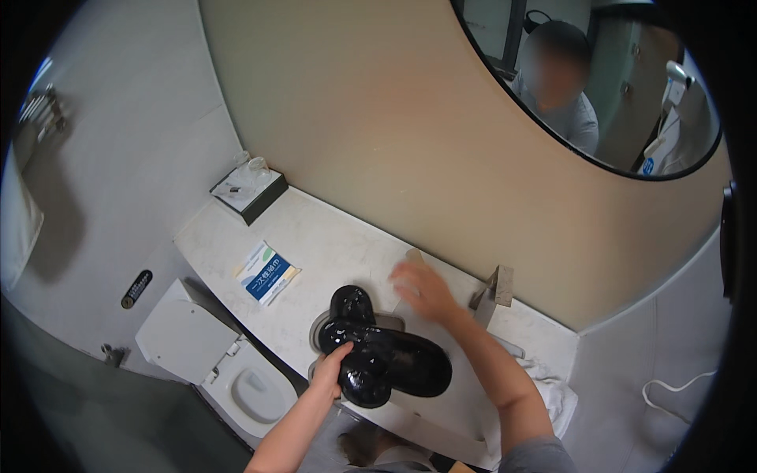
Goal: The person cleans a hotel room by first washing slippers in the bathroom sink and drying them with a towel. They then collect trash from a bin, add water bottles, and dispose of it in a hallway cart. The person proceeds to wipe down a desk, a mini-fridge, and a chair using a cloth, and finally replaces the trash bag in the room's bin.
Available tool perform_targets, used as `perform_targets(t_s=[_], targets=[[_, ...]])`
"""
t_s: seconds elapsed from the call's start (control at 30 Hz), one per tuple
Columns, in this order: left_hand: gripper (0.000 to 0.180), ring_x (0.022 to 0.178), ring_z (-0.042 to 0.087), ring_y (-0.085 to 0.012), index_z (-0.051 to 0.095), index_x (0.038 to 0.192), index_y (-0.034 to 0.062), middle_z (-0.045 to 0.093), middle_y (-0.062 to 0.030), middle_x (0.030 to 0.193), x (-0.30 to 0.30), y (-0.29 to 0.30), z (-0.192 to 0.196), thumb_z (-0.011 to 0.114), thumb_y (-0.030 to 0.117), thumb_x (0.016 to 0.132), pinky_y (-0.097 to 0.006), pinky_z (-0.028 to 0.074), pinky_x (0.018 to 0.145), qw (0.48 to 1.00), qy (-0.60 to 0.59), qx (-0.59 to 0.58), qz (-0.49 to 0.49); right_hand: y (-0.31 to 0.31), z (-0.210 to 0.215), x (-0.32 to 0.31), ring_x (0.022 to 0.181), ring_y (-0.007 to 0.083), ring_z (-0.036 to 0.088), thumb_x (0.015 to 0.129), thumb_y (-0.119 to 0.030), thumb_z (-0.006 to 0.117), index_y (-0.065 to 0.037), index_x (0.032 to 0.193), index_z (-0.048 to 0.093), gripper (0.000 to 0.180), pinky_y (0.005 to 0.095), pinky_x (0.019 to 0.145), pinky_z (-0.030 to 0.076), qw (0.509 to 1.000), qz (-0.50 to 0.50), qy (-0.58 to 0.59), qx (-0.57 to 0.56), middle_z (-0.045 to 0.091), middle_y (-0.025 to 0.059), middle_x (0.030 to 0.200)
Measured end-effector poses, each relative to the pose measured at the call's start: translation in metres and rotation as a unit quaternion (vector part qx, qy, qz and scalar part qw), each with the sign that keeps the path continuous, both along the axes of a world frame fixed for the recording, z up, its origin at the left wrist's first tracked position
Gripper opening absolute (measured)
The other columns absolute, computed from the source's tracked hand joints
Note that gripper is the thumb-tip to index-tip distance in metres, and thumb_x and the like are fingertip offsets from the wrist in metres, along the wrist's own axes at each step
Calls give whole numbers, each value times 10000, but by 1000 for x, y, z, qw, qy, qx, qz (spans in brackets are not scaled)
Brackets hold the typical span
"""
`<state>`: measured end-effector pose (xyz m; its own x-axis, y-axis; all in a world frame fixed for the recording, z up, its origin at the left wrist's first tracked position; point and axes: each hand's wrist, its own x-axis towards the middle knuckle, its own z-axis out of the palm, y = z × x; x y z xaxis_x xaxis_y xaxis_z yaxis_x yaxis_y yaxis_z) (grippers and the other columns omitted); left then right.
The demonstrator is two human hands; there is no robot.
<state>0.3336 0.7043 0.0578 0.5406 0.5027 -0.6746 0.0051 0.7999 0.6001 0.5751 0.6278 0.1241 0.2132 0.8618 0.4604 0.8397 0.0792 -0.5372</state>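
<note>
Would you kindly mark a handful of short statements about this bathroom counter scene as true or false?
1. The left hand grips the glossy black object on the counter. True.
2. The right hand also holds the black object. False: it is raised, blurred, above the counter behind the object.
3. A blue and white packet lies on the counter. True.
4. The toilet lies to the right of the counter. False: it lies to the left, below the counter's edge.
5. A small tray sits at the counter's far left corner. True.
</note>
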Motion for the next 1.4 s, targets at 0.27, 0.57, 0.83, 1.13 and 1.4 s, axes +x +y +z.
perform_targets(t_s=[0.27,0.57,0.83,1.13,1.4], targets=[[456,991,577,-293,514,1152,16,591,-135,1096,-28,-18,31,650,239,778,-431,457,886,997,-19,75,17,-8,-145,45,987,352,517,746,-249,629,-200,987,642,246,453,819,456,944,-269,-3,-192,507,178,1091],[304,906,589,-227,547,1040,-58,607,-138,1003,13,-36,44,624,133,817,-304,442,837,717,-85,651,-234,-279,-99,-186,898,254,548,790,-93,578,-154,1117,585,332,324,772,447,889,-325,320,-39,524,131,1084],[408,1082,490,-408,534,1120,-31,548,-249,1123,-9,-47,1,608,105,742,-428,371,944,420,37,798,-431,-508,-105,-449,810,162,566,826,-94,589,-107,1143,571,318,255,730,461,633,-659,389,114,599,53,934],[409,997,544,-391,541,1088,-27,580,-221,1047,-26,-211,-13,647,148,734,-430,423,861,365,-37,852,-374,-691,-190,-612,590,135,546,811,-98,561,-51,1232,360,468,265,473,458,152,-757,471,427,546,76,780],[406,975,558,-374,546,1086,-24,592,-213,1024,-66,-603,-34,643,154,734,-422,432,846,363,-158,563,-726,-839,-201,-584,575,119,519,788,-79,575,-86,1180,437,416,251,464,438,167,-747,489,418,535,74,769]])
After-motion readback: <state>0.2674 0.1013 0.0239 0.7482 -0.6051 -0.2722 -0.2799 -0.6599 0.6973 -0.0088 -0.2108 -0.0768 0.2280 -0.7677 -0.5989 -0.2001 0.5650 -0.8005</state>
